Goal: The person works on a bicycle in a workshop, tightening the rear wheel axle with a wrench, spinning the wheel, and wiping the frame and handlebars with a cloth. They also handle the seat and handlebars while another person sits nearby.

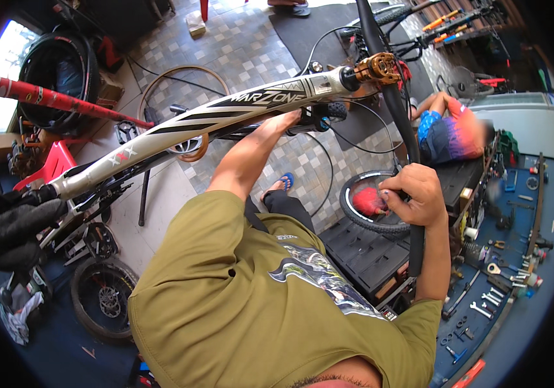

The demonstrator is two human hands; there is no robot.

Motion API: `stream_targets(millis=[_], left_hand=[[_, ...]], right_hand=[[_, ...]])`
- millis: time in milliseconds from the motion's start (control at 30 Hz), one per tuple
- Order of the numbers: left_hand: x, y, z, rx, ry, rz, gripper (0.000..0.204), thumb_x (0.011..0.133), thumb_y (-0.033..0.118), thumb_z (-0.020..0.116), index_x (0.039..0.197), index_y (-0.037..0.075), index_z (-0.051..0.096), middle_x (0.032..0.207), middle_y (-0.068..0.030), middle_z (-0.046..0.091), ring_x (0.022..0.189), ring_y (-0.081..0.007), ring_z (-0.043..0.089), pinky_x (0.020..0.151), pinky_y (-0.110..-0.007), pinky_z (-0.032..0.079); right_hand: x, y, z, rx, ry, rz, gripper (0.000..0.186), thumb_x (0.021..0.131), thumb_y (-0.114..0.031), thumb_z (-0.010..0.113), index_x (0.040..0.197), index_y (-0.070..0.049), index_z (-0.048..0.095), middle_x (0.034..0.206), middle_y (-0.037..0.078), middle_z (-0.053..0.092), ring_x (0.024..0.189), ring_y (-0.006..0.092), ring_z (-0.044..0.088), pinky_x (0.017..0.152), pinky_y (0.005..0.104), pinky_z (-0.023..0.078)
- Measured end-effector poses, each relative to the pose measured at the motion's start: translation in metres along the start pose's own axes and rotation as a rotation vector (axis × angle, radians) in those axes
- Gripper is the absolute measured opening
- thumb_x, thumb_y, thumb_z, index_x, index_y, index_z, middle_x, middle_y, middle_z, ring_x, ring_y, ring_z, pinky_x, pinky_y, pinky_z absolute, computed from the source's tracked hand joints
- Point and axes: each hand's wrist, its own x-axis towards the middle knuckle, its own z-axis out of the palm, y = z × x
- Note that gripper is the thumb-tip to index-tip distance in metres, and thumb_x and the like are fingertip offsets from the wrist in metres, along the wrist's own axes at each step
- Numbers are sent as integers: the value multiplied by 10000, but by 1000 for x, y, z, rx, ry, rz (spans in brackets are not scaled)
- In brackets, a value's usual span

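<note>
A silver bicycle frame (180,129) with black markings spans the upper view, with a gold stem (374,66) at its front and a black handlebar (395,110) running down to the right. My left hand (290,118) reaches under the top tube beside the black fork area (316,123), its fingers hidden behind the tube. My right hand (411,194) is closed at the lower part of the handlebar, thumb bent over something small that I cannot make out. Black cables loop below the stem. A black saddle (18,216) sits at the frame's left end.
A person (452,139) sits at the right beside a black bench (348,252). Wrenches (487,301) and tools lie on a blue surface. Wheels (103,301), stacked tyres (57,77), a red chair (54,161), a red tube (44,94) and other bikes (445,29) stand around.
</note>
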Motion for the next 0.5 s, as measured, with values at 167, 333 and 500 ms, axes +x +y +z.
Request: stream_targets(millis=[167, 333, 500], left_hand=[[-30, -7, -3, 17, -54, 90, 568, 953, 150, 546, 1486, 339, 592, 1715, -127, 285, 1456, -402, 471, 1159, -456, 446], [-55, -24, -6, 48, -100, 126, 589, 944, 118, 542, 1470, 372, 612, 1730, -123, 253, 1443, -411, 485, 1141, -448, 472], [-80, -18, -20, -28, -239, 19, 601, 933, 84, 542, 1427, 407, 657, 1757, -115, 189, 1474, -419, 453, 1162, -461, 465]], right_hand=[[-3, 2, 4, 50, 36, 33, 124, 765, -49, 808, 873, -71, 752, 724, 62, 685, 613, 251, 638, 584, 374, 470], [-2, 0, 4, 21, 59, 18, 128, 759, -24, 793, 876, -56, 753, 725, 60, 688, 603, 250, 635, 572, 372, 472], [-8, -1, 4, -33, 32, 28, 110, 794, -48, 804, 889, -45, 749, 740, 72, 679, 667, 241, 661, 610, 354, 494]])
